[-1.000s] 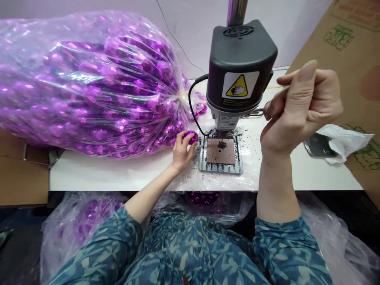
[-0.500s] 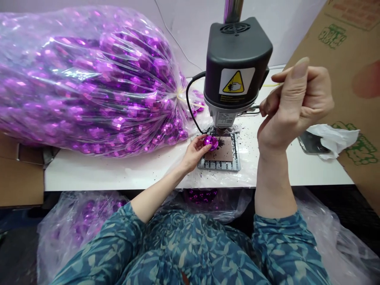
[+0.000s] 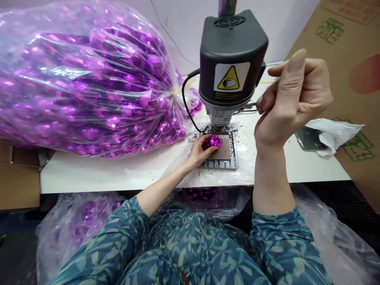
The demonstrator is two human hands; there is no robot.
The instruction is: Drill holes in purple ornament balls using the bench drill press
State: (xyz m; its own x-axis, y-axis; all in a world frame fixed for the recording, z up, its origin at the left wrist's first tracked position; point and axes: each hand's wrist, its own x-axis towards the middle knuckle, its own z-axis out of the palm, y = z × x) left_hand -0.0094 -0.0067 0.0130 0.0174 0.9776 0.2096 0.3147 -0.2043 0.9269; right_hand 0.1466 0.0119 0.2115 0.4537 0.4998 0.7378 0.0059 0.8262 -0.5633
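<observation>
At tip of left grip [image 3: 197,153] — purple faceted bauble [image 3: 215,141], pinched.

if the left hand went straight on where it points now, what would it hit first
Probably the bench drill press, around its chuck, with the faceted purple piece in the left hand leading; depth is unclear, so it might instead pass beneath.

Crumpled white tissue [image 3: 337,132] partly over phone [image 3: 308,138], beside printed cardboard [image 3: 335,79].
</observation>
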